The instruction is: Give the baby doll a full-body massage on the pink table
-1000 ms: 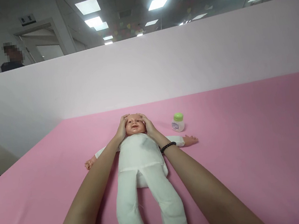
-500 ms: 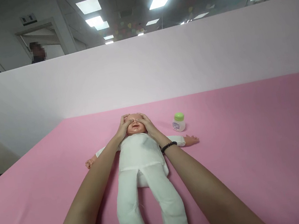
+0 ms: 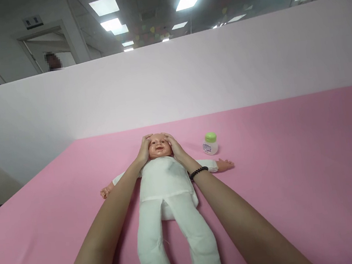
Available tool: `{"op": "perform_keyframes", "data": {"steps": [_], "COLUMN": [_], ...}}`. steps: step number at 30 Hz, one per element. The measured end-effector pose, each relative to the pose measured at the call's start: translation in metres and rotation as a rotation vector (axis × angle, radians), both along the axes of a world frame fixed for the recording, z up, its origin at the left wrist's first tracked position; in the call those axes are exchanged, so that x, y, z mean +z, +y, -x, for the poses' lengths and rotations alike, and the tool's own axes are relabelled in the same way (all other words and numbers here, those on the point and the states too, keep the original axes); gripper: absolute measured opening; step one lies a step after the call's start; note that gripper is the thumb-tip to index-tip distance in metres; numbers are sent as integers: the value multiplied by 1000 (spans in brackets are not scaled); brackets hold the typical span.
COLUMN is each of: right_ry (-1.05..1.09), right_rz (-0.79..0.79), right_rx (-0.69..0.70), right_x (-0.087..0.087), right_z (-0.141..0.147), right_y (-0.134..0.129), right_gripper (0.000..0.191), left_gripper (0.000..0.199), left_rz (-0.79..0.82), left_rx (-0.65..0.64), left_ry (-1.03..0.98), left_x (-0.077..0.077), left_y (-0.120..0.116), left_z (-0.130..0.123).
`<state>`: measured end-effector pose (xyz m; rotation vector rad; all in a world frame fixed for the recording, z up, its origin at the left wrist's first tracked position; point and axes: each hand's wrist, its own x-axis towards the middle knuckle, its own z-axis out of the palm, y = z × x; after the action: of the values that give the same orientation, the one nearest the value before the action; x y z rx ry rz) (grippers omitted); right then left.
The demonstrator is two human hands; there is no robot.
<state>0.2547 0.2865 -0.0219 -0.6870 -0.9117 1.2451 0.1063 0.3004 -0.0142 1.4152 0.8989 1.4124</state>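
Observation:
A baby doll [image 3: 165,179] with a white cloth body lies on its back, arms spread and legs toward me. My left hand [image 3: 144,151] cups one side of its hard plastic head, fingers curled over the top. Against the other side of the head, my right hand [image 3: 175,147] is wrapped in the same way, a black bead bracelet [image 3: 198,172] on that wrist. Both thumbs rest along the sides of the head, leaving the doll's eyes uncovered. Parts of the doll's arms are hidden under my forearms.
To the right of the doll's head stands a small clear jar [image 3: 210,147] with a green lid. Pink cloth [image 3: 282,169] covers the surface. A white wall panel [image 3: 207,73] rises along the back. Beyond it, a person [image 3: 53,62] is near a doorway.
Both thumbs have moved outward from the doll's eyes to the sides of its head. My palms and fingers have stayed around the head. The person behind the panel has shifted right.

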Motion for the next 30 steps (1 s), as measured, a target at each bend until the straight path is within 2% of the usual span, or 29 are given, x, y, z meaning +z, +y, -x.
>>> {"op": "perform_keyframes", "data": {"steps": [7, 16, 21, 26, 30], "right_ry": [19, -96, -92, 0, 12], "right_rz": [9, 22, 14, 36, 25], "right_rx": [-19, -10, -27, -18, -1], "right_x": [7, 13, 11, 10, 10], "right_z": [3, 0, 1, 3, 3], "right_y": [-10, -19, -15, -8, -9], "right_gripper": [43, 56, 48, 31, 30], "left_gripper": [30, 53, 51, 35, 29], "left_rz": [-9, 24, 41, 52, 56], "left_rx": [-3, -62, -79, 0, 9], "left_ry": [-11, 32, 5, -27, -36], "left_x": [2, 12, 13, 11, 12], "left_y": [-4, -23, -22, -18, -17], "left_z": [-1, 0, -2, -8, -9]}}
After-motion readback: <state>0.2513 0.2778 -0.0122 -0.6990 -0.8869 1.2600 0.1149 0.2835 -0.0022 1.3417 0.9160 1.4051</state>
